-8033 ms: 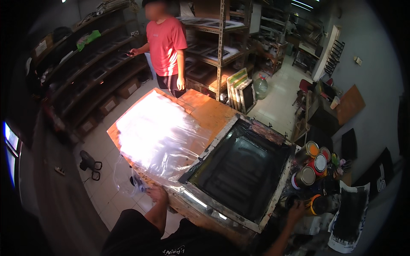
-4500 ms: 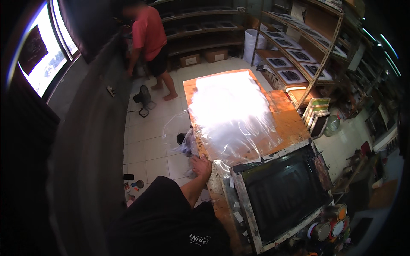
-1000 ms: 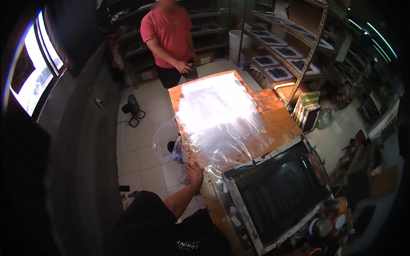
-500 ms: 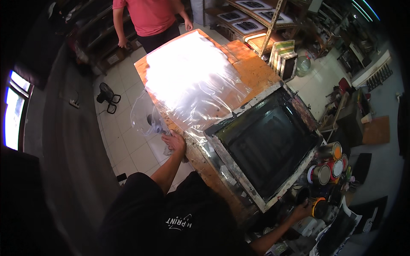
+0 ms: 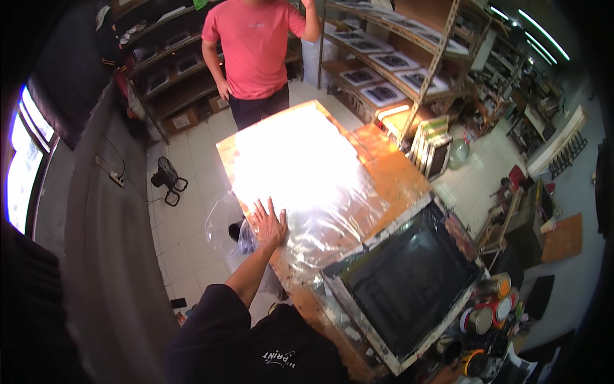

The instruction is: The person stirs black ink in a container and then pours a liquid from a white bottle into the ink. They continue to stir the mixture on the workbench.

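Note:
My left hand (image 5: 270,223) is open, fingers spread, lying at the left edge of the table (image 5: 396,163) on clear plastic (image 5: 332,233). Under that plastic a white area (image 5: 297,153) is so brightly lit that its details are washed out. Nearer to me lies a screen-printing frame (image 5: 412,281), its mesh dark with ink. My right hand (image 5: 448,372) shows only partly at the bottom, beside an open can with a yellow-orange rim (image 5: 473,363). Its fingers are too dark and cut off to make out.
Several paint cans (image 5: 478,320) crowd the right side of the frame. Across the table stands a person in a pink shirt (image 5: 252,51). Shelves with printed sheets (image 5: 393,62) rise at the back right. A black fan (image 5: 169,181) stands on the floor at left.
My left hand has gone from the table's side up onto the plastic, fingers spreading. The view has tilted up, and my right hand has sunk toward the lower edge. The other person has raised an arm.

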A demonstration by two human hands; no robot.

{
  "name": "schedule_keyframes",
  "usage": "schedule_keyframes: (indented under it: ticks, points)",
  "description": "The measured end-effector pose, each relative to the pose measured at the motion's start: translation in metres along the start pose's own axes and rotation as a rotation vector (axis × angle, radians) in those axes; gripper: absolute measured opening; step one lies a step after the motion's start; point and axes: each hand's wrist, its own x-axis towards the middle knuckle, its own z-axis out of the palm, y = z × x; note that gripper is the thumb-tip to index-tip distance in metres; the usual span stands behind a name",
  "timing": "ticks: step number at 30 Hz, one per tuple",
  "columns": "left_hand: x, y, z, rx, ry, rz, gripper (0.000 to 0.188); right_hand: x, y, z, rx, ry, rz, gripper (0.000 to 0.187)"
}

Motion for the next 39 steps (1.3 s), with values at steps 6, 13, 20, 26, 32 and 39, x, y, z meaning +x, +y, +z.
schedule_keyframes:
  ticks: [6, 13, 20, 26, 32, 39]
  points:
    - [0.058, -0.002, 0.024, 0.051, -0.047, 0.143, 0.072, -0.017, -0.032, -0.018, -0.065, 0.042, 0.005, 0.034]
    - [0.099, 0.008, 0.049, 0.106, -0.071, 0.226, 0.074, -0.014, -0.003, -0.006, -0.095, 0.058, -0.014, 0.034]
    - [0.122, -0.074, 0.069, 0.046, 0.321, 0.251, 0.080, 0.008, -0.080, 0.044, 0.079, 0.160, 0.098, 0.031]
    - [-0.046, -0.045, -0.010, -0.008, 0.187, 0.497, 0.058, 0.008, -0.072, -0.012, 0.097, 0.084, 0.065, 0.021]
    - [-0.208, -0.009, -0.035, -0.400, -0.461, 0.945, 0.050, 0.019, -0.068, -0.001, 0.219, 0.170, -0.032, 0.015]
    - [-0.262, 0.014, -0.021, -0.014, -0.253, 0.815, 0.058, 0.004, -0.063, -0.033, 0.293, 0.032, -0.139, 0.011]
